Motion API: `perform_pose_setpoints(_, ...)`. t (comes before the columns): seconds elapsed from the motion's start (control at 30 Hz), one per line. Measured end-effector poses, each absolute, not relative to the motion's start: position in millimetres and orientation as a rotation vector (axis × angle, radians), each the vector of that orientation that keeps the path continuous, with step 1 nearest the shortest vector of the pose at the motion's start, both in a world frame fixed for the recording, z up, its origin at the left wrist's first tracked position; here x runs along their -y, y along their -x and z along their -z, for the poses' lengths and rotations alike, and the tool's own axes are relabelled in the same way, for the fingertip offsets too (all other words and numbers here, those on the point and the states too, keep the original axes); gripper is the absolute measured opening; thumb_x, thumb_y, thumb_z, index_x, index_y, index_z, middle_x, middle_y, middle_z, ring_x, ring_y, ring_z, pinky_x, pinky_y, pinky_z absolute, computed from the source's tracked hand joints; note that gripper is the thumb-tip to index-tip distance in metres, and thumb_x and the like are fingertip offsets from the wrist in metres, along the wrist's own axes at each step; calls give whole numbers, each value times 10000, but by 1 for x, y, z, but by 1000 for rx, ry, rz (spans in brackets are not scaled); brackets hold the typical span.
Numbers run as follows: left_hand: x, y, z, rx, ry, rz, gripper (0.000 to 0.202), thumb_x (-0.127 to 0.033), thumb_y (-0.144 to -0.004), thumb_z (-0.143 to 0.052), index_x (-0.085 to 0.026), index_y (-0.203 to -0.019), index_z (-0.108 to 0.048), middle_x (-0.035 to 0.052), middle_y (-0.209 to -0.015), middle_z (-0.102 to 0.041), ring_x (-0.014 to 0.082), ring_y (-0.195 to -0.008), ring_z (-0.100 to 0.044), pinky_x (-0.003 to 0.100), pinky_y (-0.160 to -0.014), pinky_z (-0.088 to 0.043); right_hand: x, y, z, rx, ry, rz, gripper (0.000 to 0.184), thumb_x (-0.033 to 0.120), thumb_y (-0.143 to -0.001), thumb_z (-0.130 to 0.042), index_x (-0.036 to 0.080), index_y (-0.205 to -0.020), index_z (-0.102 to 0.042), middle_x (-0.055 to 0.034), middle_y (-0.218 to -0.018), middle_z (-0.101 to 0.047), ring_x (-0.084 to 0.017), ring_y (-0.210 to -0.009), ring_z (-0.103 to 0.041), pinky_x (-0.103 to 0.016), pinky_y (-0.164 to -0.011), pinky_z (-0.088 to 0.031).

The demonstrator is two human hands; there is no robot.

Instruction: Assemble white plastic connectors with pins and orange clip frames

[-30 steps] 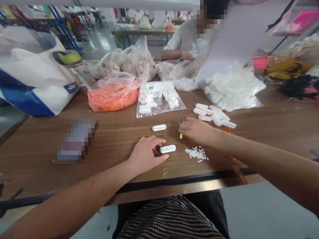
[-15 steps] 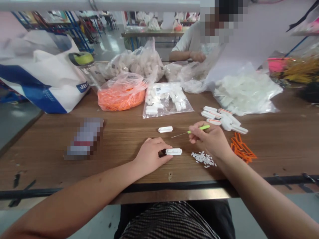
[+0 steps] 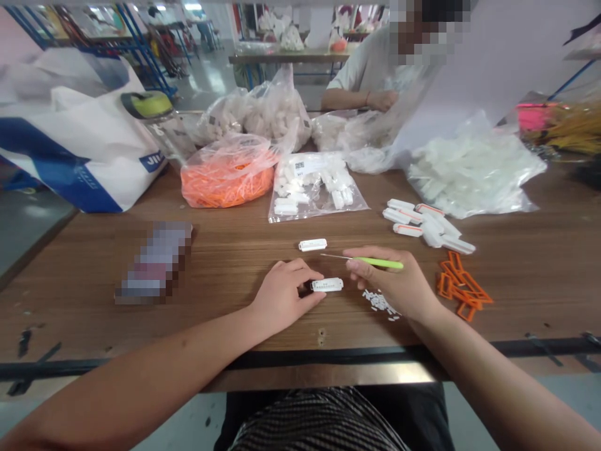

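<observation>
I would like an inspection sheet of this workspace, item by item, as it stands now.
Surface: brown wood-grain table.
Job's things: white plastic piece at left hand; second white piece apart; loose white bits.
Clutter: bag of orange strips; orange frames.
Hands: left hand at piece's end; right hand holds green-handled needle.
Cables: nothing seen.
Surroundings: co-worker across table; white tote bag.

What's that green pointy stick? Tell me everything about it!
It's a pick: a slim lime-green handle, probably plastic, with a thin shiny metal needle at one end. The right hand pinches it, nearly level above the table, with the needle pointing left.
</observation>
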State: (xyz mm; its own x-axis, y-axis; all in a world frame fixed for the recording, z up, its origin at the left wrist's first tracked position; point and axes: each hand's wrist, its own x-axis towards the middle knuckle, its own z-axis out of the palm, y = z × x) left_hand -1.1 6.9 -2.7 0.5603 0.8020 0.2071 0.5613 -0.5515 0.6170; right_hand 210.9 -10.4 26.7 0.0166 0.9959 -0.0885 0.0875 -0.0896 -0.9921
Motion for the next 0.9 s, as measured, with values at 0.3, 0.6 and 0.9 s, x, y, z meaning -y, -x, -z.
perform_pose_setpoints(0.3, -6, 1, 0, -1095, -2285, -683, 130, -277, -789, -726, -225, -902, -687, -30, -769, -658, 143, -676, -591, 337, -725, -383, 13, -200, -18, 1292, 1294, -1217, 404, 551, -765, -687, 152, -708, -666, -41, -598, -675, -117, -477, -607, -221, -411, -498)
perform_pose_setpoints(0.6, -6, 0, -1, -1096, -2265, -642, 92, -282, -808, -708, -228, -883, -700, -20, -787, -667, 148, -696, -595, 339, -731, -382, 11, -196, -15, 1300, 1314, -1239, 373, 527, -785, -649, 161, -714, -658, -34, -583, -669, -121, -472, -614, -224, -405, -483)
perform_pose_setpoints(0.9, -6, 0, -2, -1098, -2257, -630, 96, -273, -808, -714, -230, -893, -708, -26, -776, -656, 144, -692, -588, 333, -722, -373, 13, -196, -13, 1297, 1330, -1209, 387, 539, -778, -647, 159, -705, -662, -41, -576, -679, -124, -459, -615, -229, -401, -491)
